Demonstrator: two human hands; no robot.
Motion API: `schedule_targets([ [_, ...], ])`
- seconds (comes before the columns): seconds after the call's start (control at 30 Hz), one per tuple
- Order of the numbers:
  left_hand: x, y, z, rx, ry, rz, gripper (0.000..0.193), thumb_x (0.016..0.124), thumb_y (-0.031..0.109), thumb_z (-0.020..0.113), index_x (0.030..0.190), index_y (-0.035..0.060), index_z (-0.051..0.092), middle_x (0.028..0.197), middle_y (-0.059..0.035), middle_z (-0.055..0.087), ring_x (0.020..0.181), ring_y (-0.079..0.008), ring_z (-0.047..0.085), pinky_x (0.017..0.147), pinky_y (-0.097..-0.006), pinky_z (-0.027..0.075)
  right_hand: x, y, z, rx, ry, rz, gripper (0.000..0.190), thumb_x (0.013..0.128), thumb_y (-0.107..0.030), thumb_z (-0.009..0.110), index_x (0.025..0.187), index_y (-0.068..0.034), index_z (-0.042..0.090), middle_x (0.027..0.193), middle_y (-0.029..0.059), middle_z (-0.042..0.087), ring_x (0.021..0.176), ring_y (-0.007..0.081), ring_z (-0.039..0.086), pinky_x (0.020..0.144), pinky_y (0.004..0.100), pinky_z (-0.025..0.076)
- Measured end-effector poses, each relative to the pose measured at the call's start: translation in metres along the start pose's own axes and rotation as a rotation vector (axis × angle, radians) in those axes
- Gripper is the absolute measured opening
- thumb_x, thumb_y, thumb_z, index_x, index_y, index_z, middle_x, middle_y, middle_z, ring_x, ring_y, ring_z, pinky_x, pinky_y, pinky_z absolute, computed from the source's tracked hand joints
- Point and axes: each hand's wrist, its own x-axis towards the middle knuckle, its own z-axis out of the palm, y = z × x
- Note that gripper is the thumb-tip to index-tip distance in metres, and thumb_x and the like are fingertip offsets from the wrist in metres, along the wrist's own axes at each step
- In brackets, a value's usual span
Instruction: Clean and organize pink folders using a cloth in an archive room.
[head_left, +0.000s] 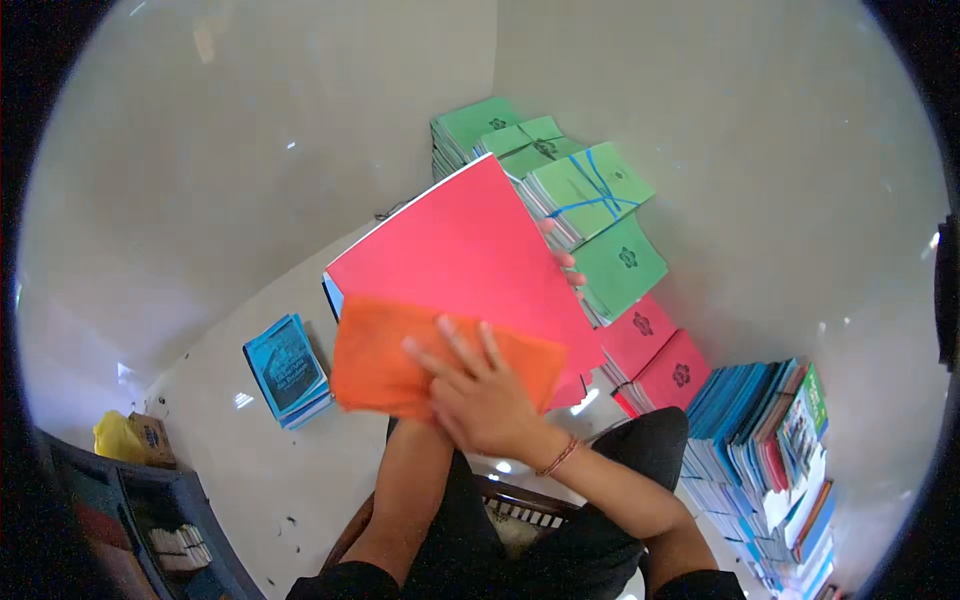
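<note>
A pink cardboard-covered booklet or folder is held tilted above my lap. Its far edge shows a white page line. My left forearm passes beneath it, and the fingers of my left hand curl around its right edge; the palm is hidden below. Across the near part of the cover lies an orange cloth. My right hand, with a bracelet at the wrist, lies flat on this cloth with its fingers spread. At the lower left, a dark edge and a light blue sheet peek out from under the booklet.
Green booklet stacks, some tied, stand beyond, with pink stacks nearer. A tall stack of blue books rises at right. Blue booklets lie on the floor at left, near a dark shelf and a yellow bag.
</note>
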Motion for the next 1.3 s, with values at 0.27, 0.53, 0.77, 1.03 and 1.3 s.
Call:
schedule_targets([
  [0.27,0.028,-0.003,-0.004,0.046,-0.228,-0.032,0.082,0.094,0.068,0.044,0.159,0.0219,0.026,0.153,-0.0209,0.042,0.141,-0.0456,0.037,0.115,-0.072,0.023,-0.004,0.033,-0.024,-0.206,0.252,0.236,0.009,0.086,-0.01,0.06,0.084,-0.007,0.052,0.16,0.013,0.039,0.151,0.0473,0.021,0.119,0.068,0.009],
  [0.53,0.035,-0.008,0.002,0.1,-0.414,-0.073,0.076,0.099,0.065,0.038,0.158,0.0191,0.028,0.156,-0.016,0.039,0.144,-0.0391,0.036,0.117,-0.0703,0.021,-0.001,-0.003,-0.004,-0.027,-0.01,-0.033,0.015,0.09,-0.019,0.057,0.098,-0.006,0.059,0.163,0.0091,0.033,0.153,0.0337,0.025,0.123,0.0569,0.016],
  [0.77,-0.007,0.047,0.04,0.127,-0.047,0.271,0.069,0.096,0.057,0.053,0.155,0.0263,0.035,0.148,-0.0144,0.047,0.143,-0.0459,0.036,0.115,-0.0752,0.02,-0.004,0.018,0.005,-0.038,0.041,0.037,0.012,0.09,-0.017,0.058,0.092,-0.006,0.055,0.161,0.0093,0.039,0.151,0.0333,0.029,0.123,0.0558,0.018],
  [1.03,0.014,-0.019,0.056,0.161,0.234,0.093,0.064,0.096,0.054,0.054,0.148,0.0187,0.045,0.156,-0.0169,0.041,0.146,-0.0462,0.032,0.117,-0.0734,0.017,-0.004,0.038,-0.017,-0.226,0.217,0.161,0.012,0.09,-0.016,0.058,0.088,-0.006,0.053,0.16,0.0113,0.04,0.151,0.0366,0.029,0.122,0.0575,0.017],
  [1.3,0.043,-0.156,0.082,0.607,1.023,1.2,0.067,0.094,0.054,0.058,0.146,0.0133,0.045,0.156,-0.0176,0.04,0.146,-0.0481,0.029,0.118,-0.0702,0.02,-0.004,0.031,-0.035,-0.212,0.14,0.156,0.019,0.088,-0.019,0.063,0.088,-0.004,0.052,0.16,0.016,0.037,0.151,0.0423,0.026,0.121,0.062,0.014],
])
